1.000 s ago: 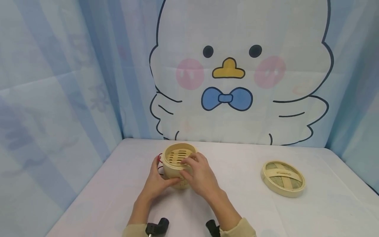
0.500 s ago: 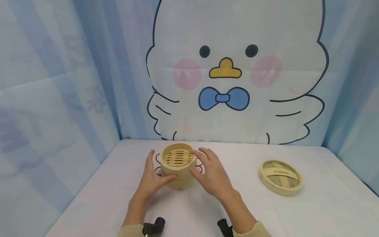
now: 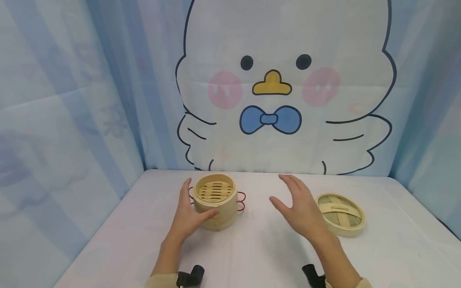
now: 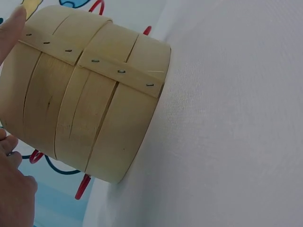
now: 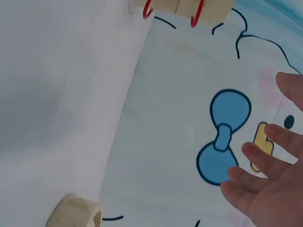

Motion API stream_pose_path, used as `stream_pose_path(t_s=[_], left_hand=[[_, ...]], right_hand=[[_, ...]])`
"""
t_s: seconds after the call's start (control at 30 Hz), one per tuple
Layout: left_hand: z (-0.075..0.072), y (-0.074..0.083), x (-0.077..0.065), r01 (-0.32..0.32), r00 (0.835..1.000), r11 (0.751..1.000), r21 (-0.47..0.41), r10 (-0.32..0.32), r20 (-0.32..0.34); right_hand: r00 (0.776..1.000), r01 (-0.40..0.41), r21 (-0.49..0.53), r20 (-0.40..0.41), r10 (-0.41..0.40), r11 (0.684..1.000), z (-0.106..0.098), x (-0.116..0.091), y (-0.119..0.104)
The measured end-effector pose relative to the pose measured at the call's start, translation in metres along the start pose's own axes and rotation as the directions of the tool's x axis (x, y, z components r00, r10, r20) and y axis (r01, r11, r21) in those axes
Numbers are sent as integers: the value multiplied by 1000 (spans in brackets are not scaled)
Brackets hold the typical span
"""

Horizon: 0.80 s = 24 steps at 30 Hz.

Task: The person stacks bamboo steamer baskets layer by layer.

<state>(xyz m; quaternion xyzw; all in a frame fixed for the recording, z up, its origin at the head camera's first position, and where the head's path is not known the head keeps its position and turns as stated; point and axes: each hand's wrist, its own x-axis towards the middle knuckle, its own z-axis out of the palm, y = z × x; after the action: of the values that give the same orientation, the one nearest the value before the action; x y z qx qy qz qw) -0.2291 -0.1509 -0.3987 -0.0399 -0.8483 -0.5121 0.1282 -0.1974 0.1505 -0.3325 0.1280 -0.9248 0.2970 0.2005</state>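
A two-tier bamboo steamer (image 3: 223, 214) with red loop handles stands upright on the table, its slatted inside showing from above. My left hand (image 3: 189, 216) is beside it, thumb overlapping its front and fingers extended along its left side. In the left wrist view, the steamer's stapled wall (image 4: 90, 90) lies between that hand's thumb (image 4: 10, 34) and fingers. My right hand (image 3: 302, 210) is spread in the air, away from the steamer and holding nothing. Just right of it lies the round bamboo lid (image 3: 343, 220), with a woven strap on top, partly overlapped by the hand.
The table (image 3: 248, 256) has a white cloth. Behind it hangs a curtain (image 3: 223, 144) with a cartoon bird, and blue curtains close in both sides. In the right wrist view, the lid's edge (image 5: 73, 213) shows at the lower left.
My right hand has left the steamer's right side and swung right toward the lid, spreading its fingers. My left hand has stayed by the steamer, its fingers straighter. The steamer stays standing in place.
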Motion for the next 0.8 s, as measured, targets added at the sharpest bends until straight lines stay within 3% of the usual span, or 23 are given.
stream_pose_path(t_s=[0.2, 0.4, 0.67, 0.8], left_hand=[[7, 2, -1, -22, 1000, 1000, 12, 22, 0], [10, 0, -3, -35, 999, 999, -1, 35, -20], [10, -1, -4, -31, 999, 999, 25, 31, -22], [9, -1, -3, -34, 999, 999, 33, 35, -18]], right_hand=[[991, -131, -41, 26, 132, 991, -35, -10, 35], [965, -255, -48, 49, 257, 966, -60, -14, 69], [944, -316, -46, 79, 319, 948, -72, -19, 99], [918, -370, -55, 134, 374, 927, -70, -19, 108]])
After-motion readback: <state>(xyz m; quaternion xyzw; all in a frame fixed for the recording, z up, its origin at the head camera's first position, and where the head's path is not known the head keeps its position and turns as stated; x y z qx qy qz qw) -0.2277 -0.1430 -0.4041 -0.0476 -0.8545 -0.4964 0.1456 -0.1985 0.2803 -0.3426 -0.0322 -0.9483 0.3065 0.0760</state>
